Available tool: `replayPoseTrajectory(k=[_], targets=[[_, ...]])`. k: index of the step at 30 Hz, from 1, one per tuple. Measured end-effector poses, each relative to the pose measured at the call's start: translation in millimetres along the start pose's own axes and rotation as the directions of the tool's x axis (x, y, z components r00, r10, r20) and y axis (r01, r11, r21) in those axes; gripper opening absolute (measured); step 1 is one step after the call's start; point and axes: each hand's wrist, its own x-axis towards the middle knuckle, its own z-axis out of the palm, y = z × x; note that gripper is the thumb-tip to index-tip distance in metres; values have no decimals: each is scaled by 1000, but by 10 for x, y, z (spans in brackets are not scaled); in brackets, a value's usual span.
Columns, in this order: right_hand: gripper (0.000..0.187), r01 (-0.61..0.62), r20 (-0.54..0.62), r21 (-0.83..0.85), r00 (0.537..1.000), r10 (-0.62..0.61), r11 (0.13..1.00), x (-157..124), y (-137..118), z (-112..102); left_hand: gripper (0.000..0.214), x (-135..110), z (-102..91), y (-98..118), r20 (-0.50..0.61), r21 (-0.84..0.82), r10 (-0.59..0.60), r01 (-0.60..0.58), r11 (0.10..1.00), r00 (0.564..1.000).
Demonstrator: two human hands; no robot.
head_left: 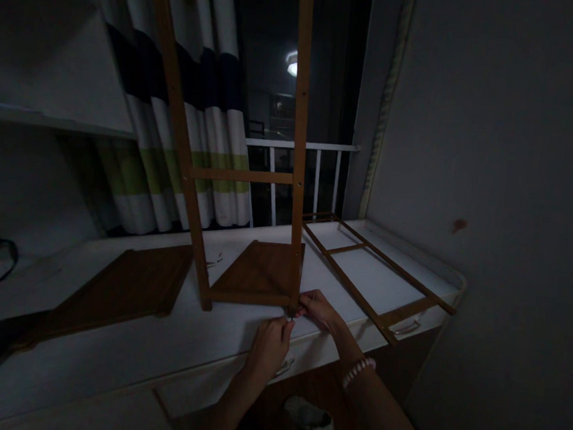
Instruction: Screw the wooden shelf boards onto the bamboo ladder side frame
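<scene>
A brown wooden ladder-like frame (302, 123) stands upright on the white desktop, with a wooden shelf board (262, 266) behind its bottom rail. My left hand (269, 347) is closed in a pinch just below the foot of the frame's right post. A thin dark piece shows at its fingertips, too small to name. On the other side of that foot, my right hand (317, 309) has its fingers bent closed against the post. What lies between those fingers is largely hidden. A beaded bracelet (359, 372) circles my right wrist.
A second wooden frame (348, 281) lies flat on the right, overhanging the desk's front edge. Wooden panels (124, 288) lie on the left. Small loose pieces (216, 260) rest behind the left post. Striped curtains (138, 128) hang behind; a wall (512, 161) bounds the right.
</scene>
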Motion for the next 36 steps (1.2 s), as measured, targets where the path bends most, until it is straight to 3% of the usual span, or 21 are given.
replayPoseTrajectory(k=[2, 4, 7, 9, 11, 13, 17, 20, 23, 27, 31, 36], targets=[[19, -10, -1, -1, 1000, 10, 1000, -2, -4, 0, 28, 25, 18, -28, 4, -157, -46, 46, 986, 999], [19, -13, -11, -5, 1000, 13, 1000, -5, -7, -1, 26, 51, 61, -71, 48, -374, -123, 132, 918, 991], [19, -13, -29, -14, 1000, 13, 1000, -9, -10, -1, 27, 76, 139, -136, 205, -660, -224, 303, 688, 953], [19, -10, -27, -10, 1000, 9, 1000, -9, -12, -2, 26, 81, 176, -163, 266, -751, -225, 348, 561, 937], [18, -12, -29, -1, 1000, 12, 1000, -5, -11, -2, 23, 76, 197, -171, 258, -789, -214, 333, 516, 942], [18, -19, -30, 11, 999, 19, 1000, 3, -1, -3, 19, 65, 201, -167, 204, -778, -199, 282, 562, 958], [18, -13, -37, 27, 999, 14, 1000, 23, 32, -9, 20, 32, 157, -151, 18, -530, -31, 36, 847, 999], [17, -6, -37, 27, 999, 7, 1000, 23, 38, -13, 21, 12, 95, -156, 3, -202, 197, -193, 960, 980], [18, -4, -24, 23, 1000, 4, 1000, 15, 24, -12, 26, -10, 27, -157, 102, 81, 306, -315, 946, 946], [20, 11, -10, 12, 1000, -11, 1000, 20, 21, -9, 25, -66, -66, -61, 135, 382, 221, -256, 888, 966], [19, 3, -3, 34, 1000, -3, 999, 37, 40, -7, 26, -131, -100, 75, 57, 519, 178, -182, 835, 982], [18, 8, 5, 64, 1000, -8, 998, 18, 19, -2, 25, -177, -59, 104, -8, 592, 303, -240, 770, 953]])
